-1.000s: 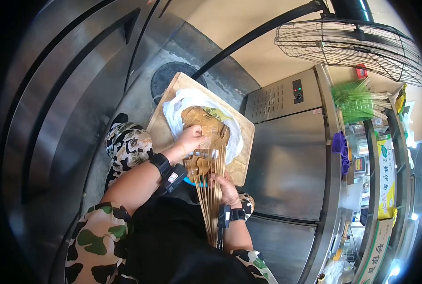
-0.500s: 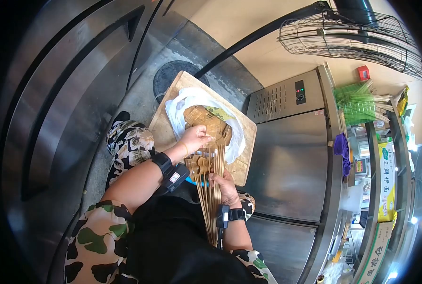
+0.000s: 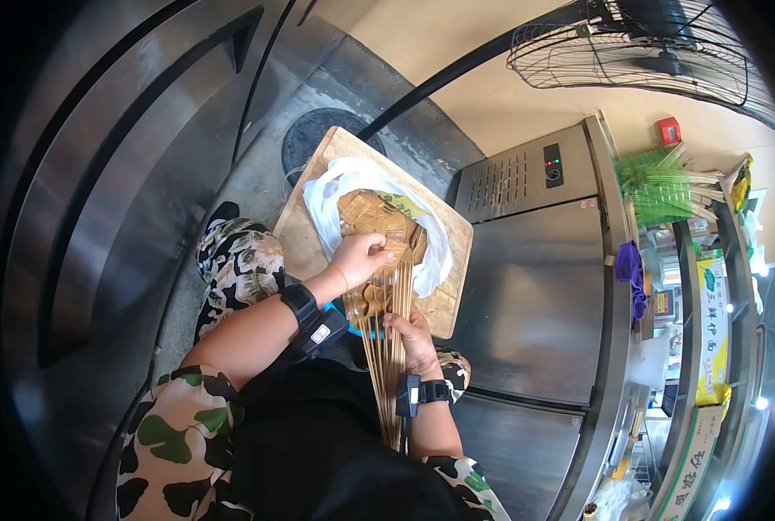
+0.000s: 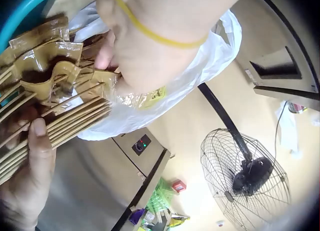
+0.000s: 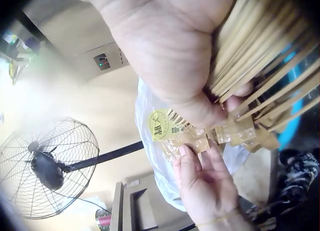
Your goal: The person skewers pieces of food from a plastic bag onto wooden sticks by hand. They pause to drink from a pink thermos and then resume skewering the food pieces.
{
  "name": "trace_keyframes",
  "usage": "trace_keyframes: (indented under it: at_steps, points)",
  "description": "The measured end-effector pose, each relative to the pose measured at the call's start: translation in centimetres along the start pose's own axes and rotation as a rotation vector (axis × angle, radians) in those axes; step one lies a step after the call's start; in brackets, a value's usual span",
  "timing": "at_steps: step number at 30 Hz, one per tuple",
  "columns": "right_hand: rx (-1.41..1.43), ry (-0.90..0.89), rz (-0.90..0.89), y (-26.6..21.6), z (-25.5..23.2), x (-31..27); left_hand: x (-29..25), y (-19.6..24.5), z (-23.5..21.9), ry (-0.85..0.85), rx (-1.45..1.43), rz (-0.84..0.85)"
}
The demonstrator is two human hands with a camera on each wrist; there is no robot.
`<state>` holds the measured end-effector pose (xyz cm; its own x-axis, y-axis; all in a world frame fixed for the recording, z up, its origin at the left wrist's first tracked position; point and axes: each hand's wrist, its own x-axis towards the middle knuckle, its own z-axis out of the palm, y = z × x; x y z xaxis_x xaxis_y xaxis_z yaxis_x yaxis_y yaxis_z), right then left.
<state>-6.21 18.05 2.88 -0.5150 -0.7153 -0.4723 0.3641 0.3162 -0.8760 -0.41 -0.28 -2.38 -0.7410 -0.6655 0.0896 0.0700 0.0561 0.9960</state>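
Note:
My left hand point(image 3: 358, 259) pinches a thin, glossy brown sheet point(image 5: 200, 143) between thumb and fingers, just beyond the skewer tips. My right hand point(image 3: 417, 342) grips a bundle of thin wooden skewers point(image 3: 389, 369), its thumb lying along them in the left wrist view. Several skewers carry wavy folded brown sheets point(image 4: 42, 61), threaded near the tips. Below my left hand, a white plastic bag point(image 3: 320, 198) lies open with more brown sheets point(image 3: 360, 208) inside. A yellow patch with green print point(image 5: 160, 125) shows at the bag.
Beneath the bag is a wooden board point(image 3: 318, 161). A blue basin point(image 4: 17, 18) sits under the threaded sheets. Steel cabinets point(image 3: 526, 295) stand to the right, and a large steel door point(image 3: 144, 174) to the left. A black wire fan point(image 3: 639, 52) hangs at upper right.
The left hand has shifted slightly, and its fingers now sit at the skewer tips with a brown sheet. The right hand keeps its grip on the bundle. The fan head has turned.

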Motion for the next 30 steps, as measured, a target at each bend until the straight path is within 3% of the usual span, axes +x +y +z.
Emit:
trace_keyframes:
  at_steps: [2,5,8,11,14,20,23,30]
  points:
    - [0.005,0.008,0.003,-0.1,0.2,-0.1,0.3,-0.7,0.2,0.012,-0.074,-0.033]
    - [0.008,0.006,-0.007,0.0,0.1,0.0,0.0,0.1,0.2,0.01,-0.324,-0.322]
    - [0.039,-0.004,-0.008,0.2,0.1,-0.1,-0.2,-0.6,0.7,0.03,-0.517,-0.317]
    - [0.031,0.004,-0.025,0.0,0.4,-0.3,-0.3,-0.2,-0.3,-0.173,-0.639,-0.553]
    - [0.024,0.006,-0.033,0.2,0.3,-0.2,-0.6,0.2,-0.6,-0.205,-0.684,-0.63]
    - [0.001,0.009,-0.038,0.0,0.4,-0.1,-0.8,0.0,-0.5,-0.294,-0.528,-0.632]
    - [-0.001,0.011,-0.04,0.2,0.3,0.0,-0.8,-0.1,0.0,-0.116,-0.443,-0.56]
    - [-0.008,0.016,-0.038,0.0,0.5,0.0,-0.2,-0.4,0.0,-0.1,-0.639,-0.46]
